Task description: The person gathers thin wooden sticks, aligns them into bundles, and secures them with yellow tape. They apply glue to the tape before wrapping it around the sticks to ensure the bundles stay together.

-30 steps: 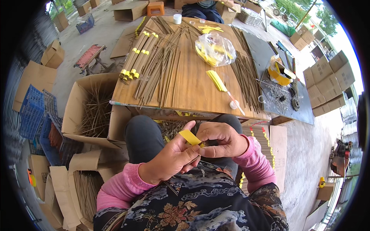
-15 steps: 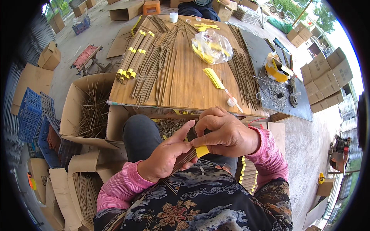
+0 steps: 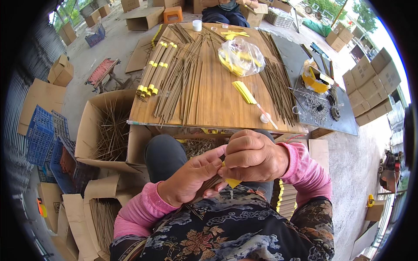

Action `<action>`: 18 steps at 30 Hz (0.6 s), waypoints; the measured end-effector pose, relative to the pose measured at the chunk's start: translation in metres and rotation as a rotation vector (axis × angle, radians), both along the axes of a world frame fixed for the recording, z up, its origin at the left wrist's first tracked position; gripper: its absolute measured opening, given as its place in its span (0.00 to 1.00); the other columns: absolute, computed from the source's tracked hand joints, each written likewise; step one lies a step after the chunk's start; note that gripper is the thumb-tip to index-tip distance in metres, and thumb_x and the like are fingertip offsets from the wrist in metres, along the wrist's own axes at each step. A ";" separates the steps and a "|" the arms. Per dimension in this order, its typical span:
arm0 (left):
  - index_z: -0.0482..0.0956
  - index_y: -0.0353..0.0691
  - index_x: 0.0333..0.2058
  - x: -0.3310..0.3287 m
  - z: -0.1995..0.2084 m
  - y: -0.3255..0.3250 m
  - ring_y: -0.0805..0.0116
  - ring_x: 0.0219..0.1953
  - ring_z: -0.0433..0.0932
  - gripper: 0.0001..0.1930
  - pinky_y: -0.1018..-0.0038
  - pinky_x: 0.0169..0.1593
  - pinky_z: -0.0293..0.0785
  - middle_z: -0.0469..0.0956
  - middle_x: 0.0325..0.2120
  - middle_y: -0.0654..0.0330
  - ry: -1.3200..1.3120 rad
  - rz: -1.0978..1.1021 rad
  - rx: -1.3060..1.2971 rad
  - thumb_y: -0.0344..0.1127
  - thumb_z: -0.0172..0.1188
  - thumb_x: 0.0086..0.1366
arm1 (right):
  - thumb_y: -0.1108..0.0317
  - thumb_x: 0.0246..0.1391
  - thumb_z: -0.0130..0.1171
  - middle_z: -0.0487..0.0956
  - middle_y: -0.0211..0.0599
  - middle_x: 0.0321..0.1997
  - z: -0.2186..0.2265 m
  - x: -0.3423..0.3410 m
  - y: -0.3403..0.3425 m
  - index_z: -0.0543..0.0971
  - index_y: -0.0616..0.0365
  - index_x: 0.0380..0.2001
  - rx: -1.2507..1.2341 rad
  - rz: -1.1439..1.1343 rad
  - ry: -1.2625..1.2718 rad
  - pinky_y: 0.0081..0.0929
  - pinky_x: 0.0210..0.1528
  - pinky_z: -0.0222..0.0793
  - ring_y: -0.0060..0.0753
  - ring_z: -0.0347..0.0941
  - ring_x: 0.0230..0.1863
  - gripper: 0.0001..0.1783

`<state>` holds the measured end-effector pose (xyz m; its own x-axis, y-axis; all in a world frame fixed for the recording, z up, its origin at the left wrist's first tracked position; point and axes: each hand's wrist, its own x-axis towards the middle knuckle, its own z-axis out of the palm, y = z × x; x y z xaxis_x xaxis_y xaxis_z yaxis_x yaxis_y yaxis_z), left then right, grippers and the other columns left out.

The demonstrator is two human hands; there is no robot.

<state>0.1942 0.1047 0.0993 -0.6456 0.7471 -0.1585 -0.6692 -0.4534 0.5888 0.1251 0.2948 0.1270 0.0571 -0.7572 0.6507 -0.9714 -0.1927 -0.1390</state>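
My left hand (image 3: pixel 185 182) is wrapped round a small bundle of thin brown sticks (image 3: pixel 207 186) above my lap, its thumb pressed on the upper end. A yellow paper strip (image 3: pixel 234 182) lies against that end, partly hidden by fingers. My right hand (image 3: pixel 254 157) is closed on the strip, knuckles up and fingertips pinching it beside the left thumb. On the wooden table (image 3: pixel 217 104) ahead, a fan of yellow strips (image 3: pixel 244 92) lies near a thin stick and a small white round lid (image 3: pixel 265 118). Finished-looking bundles with yellow bands (image 3: pixel 153 71) lie at the left.
Loose brown sticks (image 3: pixel 178 91) cover much of the table's left, more (image 3: pixel 278 89) its right. A clear bag (image 3: pixel 241 56) holds yellow strips. Cardboard boxes of sticks (image 3: pixel 111 130) stand at my left. A person (image 3: pixel 228 13) sits across the table; a grey board (image 3: pixel 322 87) adjoins it.
My left thumb has bent down onto the bundle. My right fingers have curled over the yellow strip, so less of it shows. The whole view has shifted slightly.
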 end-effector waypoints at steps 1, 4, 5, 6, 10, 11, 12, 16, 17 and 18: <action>0.48 0.42 0.59 -0.001 0.002 0.000 0.82 0.25 0.65 0.30 0.88 0.20 0.60 0.64 0.26 0.69 0.014 -0.008 -0.014 0.47 0.46 0.64 | 0.69 0.30 0.58 0.70 0.32 0.40 0.000 0.000 -0.001 0.76 0.59 0.28 -0.024 0.009 0.013 0.32 0.40 0.66 0.36 0.66 0.43 0.15; 0.47 0.42 0.59 -0.003 0.006 0.000 0.82 0.24 0.65 0.31 0.89 0.20 0.60 0.65 0.26 0.69 0.051 -0.010 -0.061 0.46 0.48 0.63 | 0.67 0.31 0.60 0.70 0.32 0.43 -0.005 -0.001 0.001 0.77 0.58 0.28 -0.069 -0.001 0.053 0.32 0.41 0.66 0.36 0.66 0.44 0.14; 0.46 0.41 0.60 -0.003 0.006 0.000 0.82 0.24 0.65 0.32 0.88 0.20 0.60 0.65 0.25 0.68 0.063 0.004 -0.078 0.46 0.49 0.63 | 0.66 0.32 0.60 0.70 0.32 0.43 -0.006 0.000 0.001 0.77 0.58 0.27 -0.079 -0.011 0.066 0.33 0.42 0.66 0.37 0.66 0.44 0.14; 0.45 0.41 0.60 -0.005 0.006 0.000 0.82 0.23 0.65 0.33 0.88 0.20 0.60 0.66 0.25 0.67 0.075 0.016 -0.095 0.45 0.49 0.62 | 0.65 0.34 0.62 0.71 0.31 0.42 -0.006 0.001 0.001 0.77 0.56 0.28 -0.101 -0.045 0.056 0.34 0.42 0.65 0.36 0.66 0.43 0.13; 0.39 0.38 0.60 0.002 0.013 -0.006 0.81 0.21 0.64 0.35 0.86 0.21 0.60 0.70 0.24 0.62 0.176 0.225 -0.292 0.41 0.50 0.62 | 0.52 0.36 0.66 0.72 0.34 0.40 0.001 0.018 0.004 0.77 0.53 0.33 -0.215 -0.103 -0.138 0.37 0.44 0.62 0.36 0.67 0.40 0.22; 0.39 0.37 0.60 0.002 0.012 -0.008 0.81 0.21 0.64 0.35 0.86 0.21 0.60 0.70 0.24 0.62 0.286 0.293 -0.346 0.41 0.50 0.63 | 0.50 0.35 0.67 0.72 0.36 0.39 0.002 0.021 0.008 0.76 0.55 0.34 -0.270 -0.114 -0.230 0.37 0.44 0.62 0.37 0.67 0.40 0.25; 0.39 0.37 0.60 0.002 0.010 -0.009 0.81 0.21 0.64 0.36 0.85 0.21 0.60 0.70 0.24 0.62 0.398 0.352 -0.401 0.41 0.50 0.63 | 0.50 0.34 0.68 0.72 0.37 0.36 0.003 0.025 0.011 0.74 0.57 0.33 -0.302 -0.218 -0.398 0.33 0.40 0.63 0.38 0.68 0.38 0.26; 0.41 0.34 0.58 0.001 0.013 -0.004 0.82 0.24 0.64 0.34 0.86 0.26 0.60 0.70 0.24 0.62 0.681 0.492 -0.559 0.37 0.52 0.62 | 0.49 0.32 0.69 0.71 0.39 0.29 -0.019 0.029 0.000 0.71 0.62 0.30 -0.244 -0.461 -0.935 0.25 0.33 0.65 0.34 0.68 0.30 0.29; 0.43 0.34 0.58 0.002 0.013 -0.001 0.83 0.24 0.63 0.33 0.87 0.27 0.60 0.70 0.24 0.62 0.746 0.519 -0.598 0.36 0.52 0.62 | 0.51 0.33 0.69 0.70 0.37 0.26 -0.023 0.030 -0.005 0.71 0.61 0.29 -0.237 -0.461 -0.919 0.25 0.31 0.65 0.32 0.68 0.27 0.27; 0.51 0.35 0.53 0.004 0.013 0.001 0.83 0.26 0.63 0.26 0.87 0.30 0.60 0.70 0.26 0.62 0.730 0.555 -0.602 0.35 0.52 0.62 | 0.53 0.35 0.68 0.70 0.36 0.25 -0.026 0.032 -0.011 0.71 0.60 0.28 -0.235 -0.429 -0.972 0.25 0.30 0.64 0.31 0.68 0.27 0.24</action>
<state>0.1984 0.1060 0.1126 -0.9550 0.2515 0.1574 0.1390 -0.0895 0.9862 0.1568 0.2841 0.1012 -0.7998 -0.4419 0.4062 -0.4590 0.0143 -0.8883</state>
